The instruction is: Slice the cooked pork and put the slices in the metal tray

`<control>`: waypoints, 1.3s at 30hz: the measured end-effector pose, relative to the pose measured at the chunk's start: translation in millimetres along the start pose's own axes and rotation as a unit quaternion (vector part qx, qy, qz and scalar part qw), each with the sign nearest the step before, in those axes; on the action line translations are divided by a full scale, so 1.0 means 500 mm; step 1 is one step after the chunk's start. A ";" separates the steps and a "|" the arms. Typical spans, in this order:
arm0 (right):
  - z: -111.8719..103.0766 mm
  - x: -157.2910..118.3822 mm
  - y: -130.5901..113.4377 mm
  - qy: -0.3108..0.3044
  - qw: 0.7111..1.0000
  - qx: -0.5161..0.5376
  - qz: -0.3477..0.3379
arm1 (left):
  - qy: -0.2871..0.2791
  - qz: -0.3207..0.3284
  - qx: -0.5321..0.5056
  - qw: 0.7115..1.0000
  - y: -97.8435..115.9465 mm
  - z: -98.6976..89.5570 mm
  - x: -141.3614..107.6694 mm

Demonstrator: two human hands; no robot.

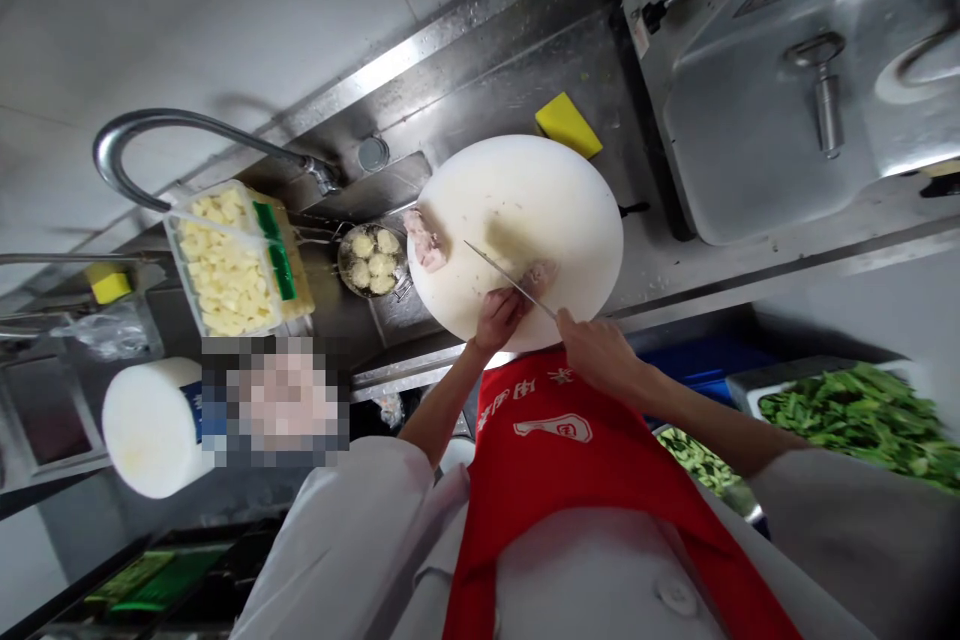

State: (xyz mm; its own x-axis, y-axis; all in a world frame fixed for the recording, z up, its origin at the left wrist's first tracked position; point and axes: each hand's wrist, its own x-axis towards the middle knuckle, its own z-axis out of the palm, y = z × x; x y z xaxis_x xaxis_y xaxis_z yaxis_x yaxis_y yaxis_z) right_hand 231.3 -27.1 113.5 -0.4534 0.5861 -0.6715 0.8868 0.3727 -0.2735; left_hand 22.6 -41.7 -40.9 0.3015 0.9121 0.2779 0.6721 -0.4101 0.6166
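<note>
A round white cutting board (540,190) lies on the steel counter in front of me. My right hand (596,348) is closed around the handle of a knife (504,272), its blade pointing up and left over the board. Beside the blade, my left hand (498,318), fingers curled, holds down a piece of raw meat (538,276) near the board's front edge. Whether the edge is cutting into this meat I cannot tell. A second pale pink piece of meat (425,242) lies at the board's left rim.
Left of the board are a strainer (362,292) of pale round pieces, a clear container (225,270) of pale chunks and a curved faucet (150,118). A yellow sponge (568,125) touches the far rim. Right are a steel sink (750,150) and leafy greens (862,420).
</note>
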 end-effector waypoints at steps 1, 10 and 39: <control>-0.001 -0.029 0.001 -0.012 1.000 0.004 0.006 | -0.006 0.001 0.000 1.000 -0.001 0.002 0.000; 0.003 -0.087 -0.010 -0.043 0.999 0.015 0.018 | -0.003 0.007 -0.003 1.000 -0.004 0.003 0.001; 0.031 -0.060 -0.024 -0.021 0.998 0.059 0.025 | 0.005 0.019 0.028 0.999 -0.016 0.005 -0.014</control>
State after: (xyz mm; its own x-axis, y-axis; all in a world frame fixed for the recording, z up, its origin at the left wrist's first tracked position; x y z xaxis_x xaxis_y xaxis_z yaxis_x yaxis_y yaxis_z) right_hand 235.6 -60.2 126.6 -0.4061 0.5706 -0.7138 0.9138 0.2547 -0.3164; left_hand 16.9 -44.8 -49.7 0.3212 0.8959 0.3069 0.6978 -0.4430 0.5628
